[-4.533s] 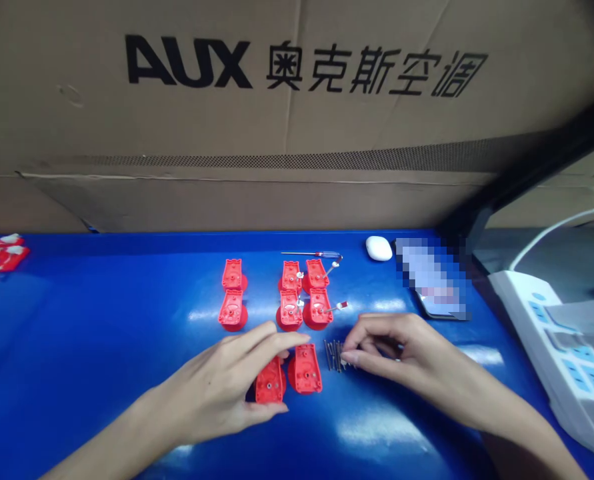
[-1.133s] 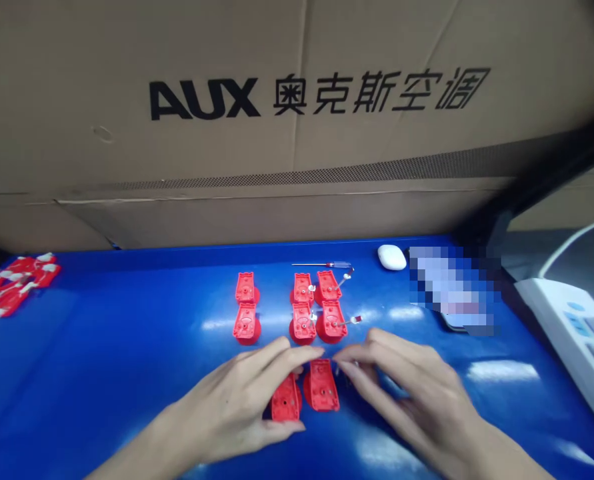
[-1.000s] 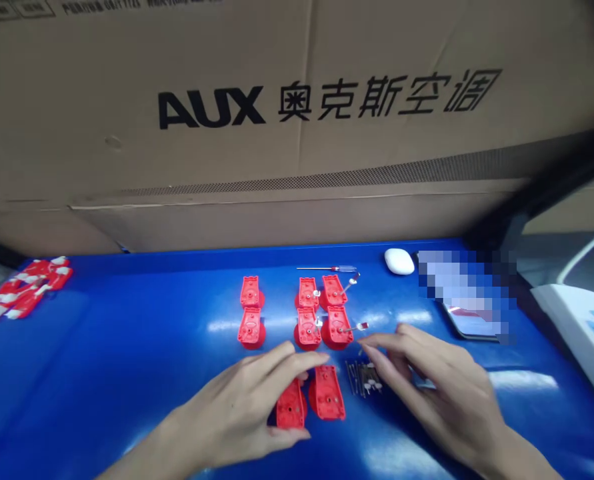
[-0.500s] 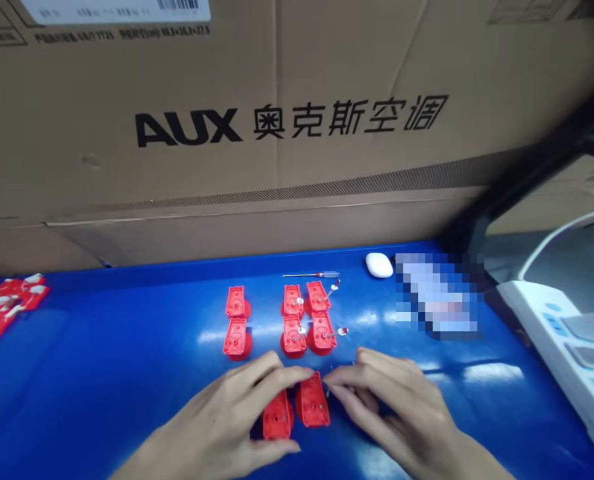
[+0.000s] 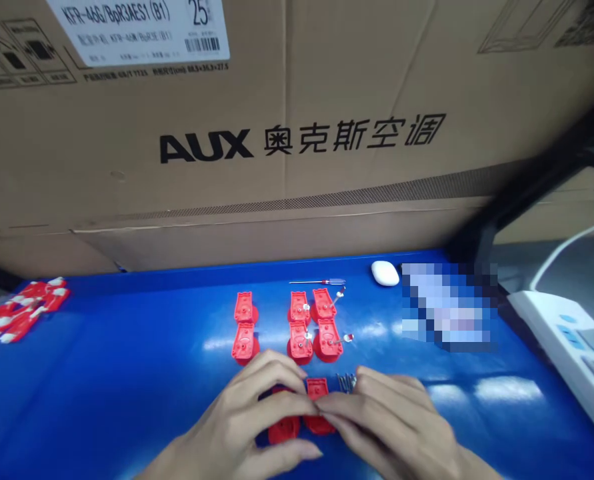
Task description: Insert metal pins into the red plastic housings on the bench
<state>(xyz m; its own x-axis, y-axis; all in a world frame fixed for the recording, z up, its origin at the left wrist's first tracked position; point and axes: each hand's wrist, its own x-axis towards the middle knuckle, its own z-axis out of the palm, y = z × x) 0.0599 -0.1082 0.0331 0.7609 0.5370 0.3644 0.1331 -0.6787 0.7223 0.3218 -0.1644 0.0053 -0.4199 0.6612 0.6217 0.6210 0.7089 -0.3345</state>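
Over the last few seconds, the right hand (image 5: 397, 420) has moved left, away from the thin metal pins (image 5: 345, 382), and its tips are now above the right front red part (image 5: 317, 388). These fingertips are close together, right by the pointing finger of the left hand (image 5: 239, 423). I cannot tell if anything is between them. The right front red part lies on the blue table (image 5: 127, 380), partly under the fingers of both hands.

The left hand has its pointing finger and thumb apart, with the left front red part (image 5: 283, 432) showing between them. I cannot tell if it grips that part. The pins lie just behind the right hand, partly hidden by it.

Farther back, six more red parts (image 5: 328, 340) stand in pairs. Four of them have little sticks with white ends. Behind these lie a small screwdriver (image 5: 334, 281) and a white case (image 5: 385, 273).
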